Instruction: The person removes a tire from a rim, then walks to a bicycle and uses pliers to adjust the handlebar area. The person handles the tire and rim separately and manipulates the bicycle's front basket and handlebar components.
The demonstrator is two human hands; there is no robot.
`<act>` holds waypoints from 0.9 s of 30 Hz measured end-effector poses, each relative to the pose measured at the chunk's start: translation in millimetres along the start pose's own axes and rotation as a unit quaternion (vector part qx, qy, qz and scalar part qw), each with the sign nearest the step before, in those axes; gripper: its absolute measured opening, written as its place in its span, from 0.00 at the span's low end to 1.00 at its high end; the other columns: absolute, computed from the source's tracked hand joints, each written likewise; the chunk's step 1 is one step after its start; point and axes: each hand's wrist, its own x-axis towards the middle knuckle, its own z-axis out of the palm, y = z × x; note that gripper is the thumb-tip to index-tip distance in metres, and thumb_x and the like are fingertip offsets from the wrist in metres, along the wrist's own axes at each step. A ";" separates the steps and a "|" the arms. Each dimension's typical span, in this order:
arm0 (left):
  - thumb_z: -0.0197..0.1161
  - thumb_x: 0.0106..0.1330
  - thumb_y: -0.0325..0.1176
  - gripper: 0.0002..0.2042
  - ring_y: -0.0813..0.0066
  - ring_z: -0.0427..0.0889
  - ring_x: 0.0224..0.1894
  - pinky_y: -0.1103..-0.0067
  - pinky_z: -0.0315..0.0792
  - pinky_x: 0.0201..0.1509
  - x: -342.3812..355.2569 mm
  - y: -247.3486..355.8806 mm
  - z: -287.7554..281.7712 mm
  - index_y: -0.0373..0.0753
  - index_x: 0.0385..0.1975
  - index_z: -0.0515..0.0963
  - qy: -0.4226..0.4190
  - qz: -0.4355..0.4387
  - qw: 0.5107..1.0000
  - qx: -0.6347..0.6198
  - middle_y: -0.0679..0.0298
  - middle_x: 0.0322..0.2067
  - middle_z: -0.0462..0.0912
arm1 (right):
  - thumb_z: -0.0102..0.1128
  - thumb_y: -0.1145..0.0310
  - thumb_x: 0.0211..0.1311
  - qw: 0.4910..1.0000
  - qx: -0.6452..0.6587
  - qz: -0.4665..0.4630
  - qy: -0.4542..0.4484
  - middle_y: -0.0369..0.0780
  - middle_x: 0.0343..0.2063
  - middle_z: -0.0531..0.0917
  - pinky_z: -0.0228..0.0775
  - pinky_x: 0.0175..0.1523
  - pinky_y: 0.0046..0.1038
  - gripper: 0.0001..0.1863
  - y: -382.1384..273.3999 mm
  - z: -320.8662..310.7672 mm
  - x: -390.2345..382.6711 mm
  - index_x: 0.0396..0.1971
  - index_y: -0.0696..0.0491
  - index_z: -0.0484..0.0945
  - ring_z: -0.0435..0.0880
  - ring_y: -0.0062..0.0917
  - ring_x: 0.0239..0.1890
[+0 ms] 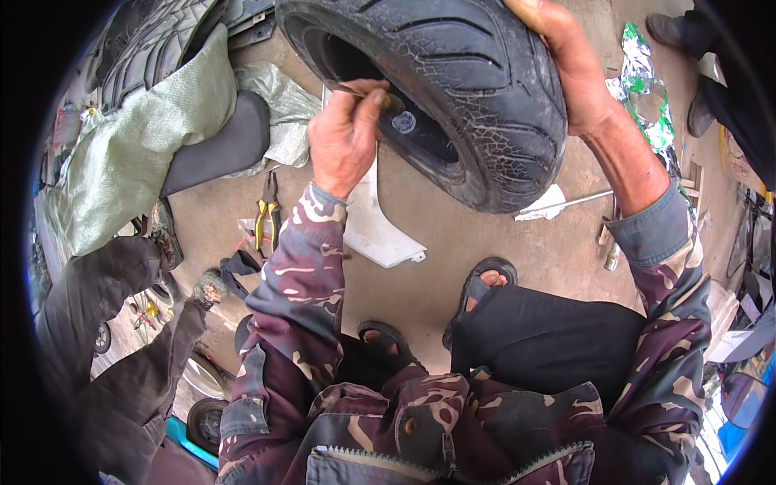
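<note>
Tyre (493,97) of black rubber, its tread webbed with fine cracks, stands tilted across the upper middle of the frame, the open inside facing left. A round bluish-white mark (403,122) shows on its inner surface. At that opening, the left hand (347,133) has its grip closed on a small brown tool (394,105), thumb and fingers pinched together; the kind of tool cannot be told. The right hand (570,81) grips the tread from the upper right, its fingertips out of clear view.

Below the tyre, a white panel (380,234) lies on the concrete floor (440,250), with yellow-and-black pliers (267,214) left of it. A pale woven sack (153,129) and a dark grey pad (222,145) fill the upper left, above another person's dark trouser legs (121,364). Crumpled silver-and-green foil (638,52) lies at the upper right.
</note>
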 end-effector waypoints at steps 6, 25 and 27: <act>0.64 0.71 0.26 0.05 0.63 0.89 0.34 0.75 0.80 0.41 -5.3 -3.1 12.6 0.34 0.43 0.81 -0.052 0.021 0.993 0.100 0.55 0.33 0.88 | 0.63 0.62 0.71 0.993 -0.065 -0.101 -0.013 0.49 0.49 0.86 0.80 0.59 0.37 0.24 -0.3 3.7 -4.9 0.59 0.64 0.75 0.87 0.35 0.49; 0.67 0.68 0.26 0.06 0.53 0.86 0.36 0.70 0.79 0.41 1.7 -18.4 -7.0 0.34 0.42 0.83 -0.096 0.130 0.977 0.139 0.54 0.36 0.86 | 0.50 0.46 0.75 0.996 -0.025 0.029 -0.075 0.47 0.53 0.86 0.78 0.60 0.31 0.32 10.0 -11.7 -11.7 0.59 0.61 0.77 0.87 0.28 0.50; 0.67 0.67 0.26 0.06 0.55 0.87 0.35 0.71 0.79 0.40 2.3 -8.5 -13.2 0.34 0.41 0.83 -0.070 0.093 0.980 0.163 0.54 0.36 0.86 | 0.49 0.45 0.76 0.997 -0.022 0.023 -0.070 0.47 0.53 0.86 0.79 0.60 0.31 0.33 11.4 -16.9 -13.9 0.60 0.62 0.76 0.88 0.29 0.50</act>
